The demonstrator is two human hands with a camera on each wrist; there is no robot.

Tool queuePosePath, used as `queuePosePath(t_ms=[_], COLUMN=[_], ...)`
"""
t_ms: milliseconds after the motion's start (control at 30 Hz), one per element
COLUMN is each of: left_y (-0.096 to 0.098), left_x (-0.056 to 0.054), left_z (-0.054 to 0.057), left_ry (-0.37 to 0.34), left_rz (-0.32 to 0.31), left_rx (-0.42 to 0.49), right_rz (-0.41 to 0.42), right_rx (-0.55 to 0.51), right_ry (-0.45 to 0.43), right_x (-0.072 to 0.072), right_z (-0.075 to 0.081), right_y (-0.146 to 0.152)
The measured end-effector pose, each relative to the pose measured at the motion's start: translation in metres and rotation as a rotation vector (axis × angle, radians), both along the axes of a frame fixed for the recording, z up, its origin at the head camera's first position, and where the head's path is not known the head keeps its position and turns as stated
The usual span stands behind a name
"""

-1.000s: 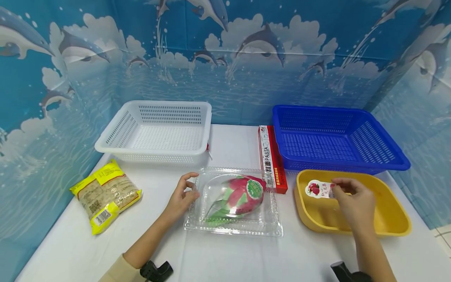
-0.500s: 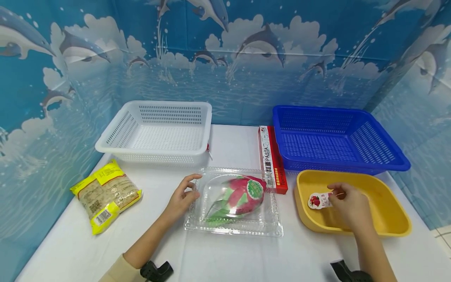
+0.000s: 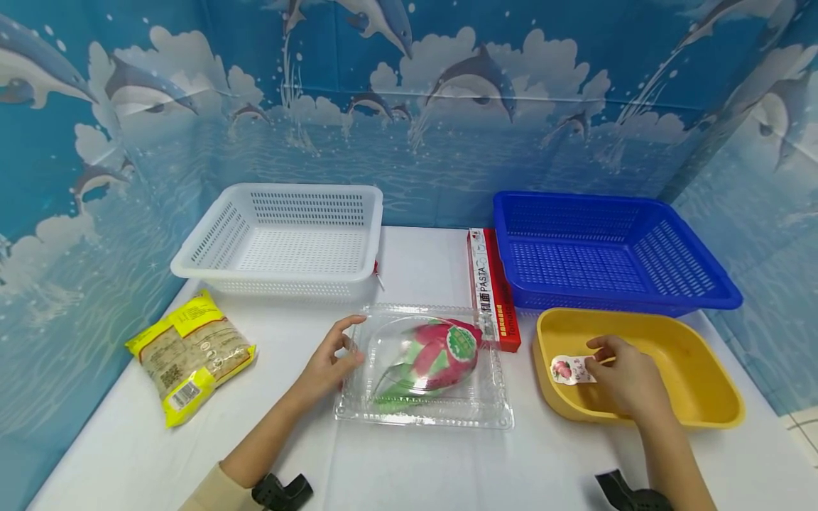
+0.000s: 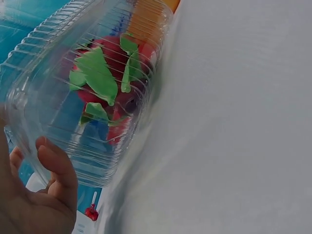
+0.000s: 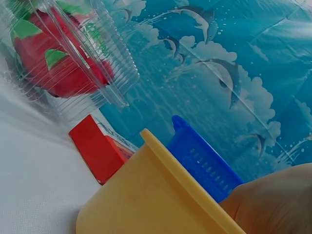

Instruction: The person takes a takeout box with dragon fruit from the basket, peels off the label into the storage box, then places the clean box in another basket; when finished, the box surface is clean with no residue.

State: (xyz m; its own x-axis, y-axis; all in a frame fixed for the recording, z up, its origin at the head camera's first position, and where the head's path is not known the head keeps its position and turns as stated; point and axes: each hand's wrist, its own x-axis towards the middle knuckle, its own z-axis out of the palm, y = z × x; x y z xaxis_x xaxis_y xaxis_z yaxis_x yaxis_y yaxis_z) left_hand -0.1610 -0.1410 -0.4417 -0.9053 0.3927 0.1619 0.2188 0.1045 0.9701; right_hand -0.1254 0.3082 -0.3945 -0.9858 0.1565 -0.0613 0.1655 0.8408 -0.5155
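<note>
A clear plastic clamshell box [image 3: 422, 408] lies on the table with a pink and green dragon fruit [image 3: 441, 351] inside, a round green sticker on it. At the box's left edge my left hand [image 3: 322, 372] rests with bent fingers and thumb touching its side; the left wrist view shows the box [image 4: 34, 112] close to the thumb. Inside the yellow bin [image 3: 639, 319], my right hand [image 3: 629, 380] pinches one end of a small white label printed with red fruit [image 3: 571, 370]. Neither fingers nor label show in the right wrist view, where the bin wall [image 5: 141, 195] stands in front.
Behind stand a white basket [image 3: 287, 273] and a blue basket [image 3: 613, 301]. A red pasta box [image 3: 493, 291] lies against the blue one. At left is a yellow bag of grain-like food [image 3: 194, 355]. A small red-ended item [image 3: 377, 270] pokes out beside the white basket.
My right hand has moved down and slightly left inside the yellow bin, lowering the label with it. The left hand and the clamshell box have stayed nearly still.
</note>
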Motion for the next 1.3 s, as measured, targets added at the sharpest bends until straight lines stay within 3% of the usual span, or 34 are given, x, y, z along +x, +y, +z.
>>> queuePosePath(t_ms=[300, 567, 1000, 1300], left_y=[-0.003, -0.001, -0.003, -0.003], left_x=[-0.002, 0.001, 0.002, 0.002], left_z=[0.000, 0.001, 0.003, 0.006], left_ry=[0.002, 0.021, 0.025, 0.061], left_rz=[-0.058, -0.071, -0.166, -0.146], left_rx=[0.030, 0.086, 0.203, 0.273], right_rz=[-0.049, -0.044, -0.093, -0.099], right_rx=[-0.013, -0.009, -0.046, -0.066], right_ry=[-0.084, -0.039, 0.045, 0.073], right_x=[-0.001, 0.001, 0.002, 0.000], right_z=[0.000, 0.000, 0.005, 0.013], right_y=[-0.002, -0.002, -0.003, 0.003])
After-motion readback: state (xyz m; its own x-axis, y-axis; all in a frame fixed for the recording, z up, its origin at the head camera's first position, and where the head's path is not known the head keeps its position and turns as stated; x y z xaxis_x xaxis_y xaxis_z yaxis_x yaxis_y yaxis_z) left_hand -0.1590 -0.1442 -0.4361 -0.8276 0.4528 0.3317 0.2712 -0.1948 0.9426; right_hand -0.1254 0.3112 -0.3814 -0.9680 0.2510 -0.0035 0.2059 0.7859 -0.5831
